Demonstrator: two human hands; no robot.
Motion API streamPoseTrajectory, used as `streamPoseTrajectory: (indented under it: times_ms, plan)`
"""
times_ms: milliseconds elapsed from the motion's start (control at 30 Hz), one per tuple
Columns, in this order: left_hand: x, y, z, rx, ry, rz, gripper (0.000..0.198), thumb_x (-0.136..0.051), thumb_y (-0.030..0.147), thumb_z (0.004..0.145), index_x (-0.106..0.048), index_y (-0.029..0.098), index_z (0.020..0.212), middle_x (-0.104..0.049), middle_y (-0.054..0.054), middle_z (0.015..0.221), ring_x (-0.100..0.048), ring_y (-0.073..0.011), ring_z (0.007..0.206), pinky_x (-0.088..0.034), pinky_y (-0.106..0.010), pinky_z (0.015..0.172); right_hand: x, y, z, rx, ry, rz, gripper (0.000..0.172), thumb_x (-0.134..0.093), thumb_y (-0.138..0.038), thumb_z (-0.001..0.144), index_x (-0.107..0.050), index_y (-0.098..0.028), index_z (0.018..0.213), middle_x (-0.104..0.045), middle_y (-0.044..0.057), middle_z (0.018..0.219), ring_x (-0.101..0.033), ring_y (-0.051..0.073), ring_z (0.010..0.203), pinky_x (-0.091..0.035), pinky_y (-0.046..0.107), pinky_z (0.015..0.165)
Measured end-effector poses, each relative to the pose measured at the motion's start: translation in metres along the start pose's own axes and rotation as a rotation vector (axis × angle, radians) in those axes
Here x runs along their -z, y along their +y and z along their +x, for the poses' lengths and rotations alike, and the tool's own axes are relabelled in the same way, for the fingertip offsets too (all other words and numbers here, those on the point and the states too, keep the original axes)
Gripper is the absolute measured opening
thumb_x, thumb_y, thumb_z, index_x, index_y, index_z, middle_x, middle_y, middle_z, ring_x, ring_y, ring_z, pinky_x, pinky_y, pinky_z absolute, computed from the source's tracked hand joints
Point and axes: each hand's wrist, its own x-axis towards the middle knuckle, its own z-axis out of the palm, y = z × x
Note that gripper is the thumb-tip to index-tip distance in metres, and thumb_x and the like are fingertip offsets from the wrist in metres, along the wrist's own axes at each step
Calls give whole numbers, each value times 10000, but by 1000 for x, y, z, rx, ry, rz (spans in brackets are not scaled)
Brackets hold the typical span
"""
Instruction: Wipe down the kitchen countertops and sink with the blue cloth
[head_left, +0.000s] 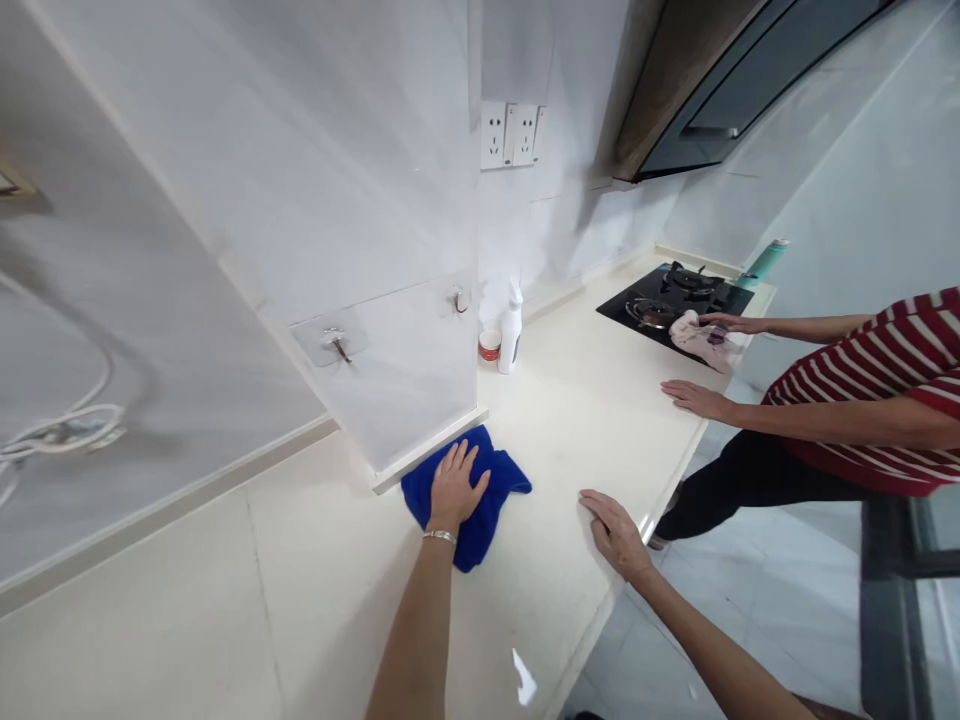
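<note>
My left hand point(454, 490), a bracelet at its wrist, lies flat on a crumpled blue cloth point(476, 541), fingers stretched out and pressing it down. The cloth spreads over the cream countertop point(585, 435) against the foot of a tiled wall corner. Near the counter's front edge, to the right of the cloth, my right hand point(616, 532) rests on the surface, empty, with its index finger extended and other fingers partly bent.
Beyond the wall corner stand a white spray bottle point(511, 335) and a small red-and-white cup point(490, 346). At right, a person in a striped shirt point(877, 390) has one hand on a pinkish cloth point(701, 340) beside the black gas stove point(667, 295). A range hood point(750, 85) hangs above.
</note>
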Motion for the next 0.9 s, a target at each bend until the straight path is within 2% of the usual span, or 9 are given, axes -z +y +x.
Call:
streamPoseTrajectory:
  times_ms: [100, 200, 300, 433, 567, 667, 733, 900]
  plan:
    - [21, -28, -26, 13, 2, 21, 564, -451, 500, 1008, -512, 254, 1512, -455, -77, 1639, -423, -270, 1520, -405, -499, 1245, -2, 2, -1, 2, 2, 10, 477, -426, -95, 927, -624, -256, 1329, -667, 84, 1359, -634, 258, 1274, -584, 534, 1063]
    - [36, -50, -52, 55, 30, 43, 568, -434, 514, 1012, -516, 248, 1508, -471, -85, 1628, -435, -263, 1514, -404, -494, 1247, -4, 2, 0, -4, 5, 19, 482, -424, -87, 907, -636, -255, 1305, -674, 79, 1346, -641, 254, 1260, -584, 535, 1064]
    - [43, -65, -76, 117, 44, 54, 595, -417, 532, 1011, -515, 224, 1510, -469, -94, 1630, -418, -278, 1523, -367, -511, 1267, -6, 2, 2, -5, 21, 19, 495, -424, -80, 882, -649, -253, 1288, -682, 77, 1329, -651, 251, 1242, -589, 531, 1056]
    - [45, -76, -110, 224, 111, 103, 636, -402, 554, 1003, -507, 195, 1518, -455, -121, 1637, -374, -313, 1546, -345, -545, 1271, -9, 3, 2, 3, 46, 7, 503, -426, -75, 875, -654, -249, 1288, -688, 79, 1320, -653, 250, 1233, -596, 526, 1039]
    - [42, -73, -140, 299, 182, 151, 716, -416, 594, 981, -464, 156, 1545, -429, -168, 1645, -348, -361, 1554, -333, -592, 1264, -9, 2, 1, -11, 38, -3, 492, -434, -88, 884, -660, -242, 1292, -681, 84, 1334, -642, 254, 1246, -585, 529, 1050]
    - [39, -62, -154, 328, 250, 180, 802, -438, 630, 963, -398, 116, 1577, -326, -250, 1677, -311, -408, 1563, -345, -618, 1243, -8, 1, 1, -15, 18, -12, 493, -439, -93, 875, -657, -238, 1293, -677, 85, 1338, -641, 255, 1241, -580, 525, 1052]
    - [37, -52, -159, 296, 270, 210, 790, -434, 612, 972, -388, 113, 1582, -291, -272, 1683, -302, -428, 1562, -328, -634, 1244, -7, 1, 1, -10, 10, -19, 493, -434, -91, 878, -648, -236, 1298, -675, 84, 1341, -639, 254, 1239, -578, 523, 1050]
    - [27, -22, -167, 127, 184, 252, 719, -492, 566, 963, -427, 199, 1577, -385, -182, 1666, -231, -465, 1575, -281, -677, 1253, -5, 1, 2, -12, -5, -33, 505, -428, -90, 880, -642, -236, 1314, -667, 87, 1354, -629, 254, 1258, -575, 513, 1050]
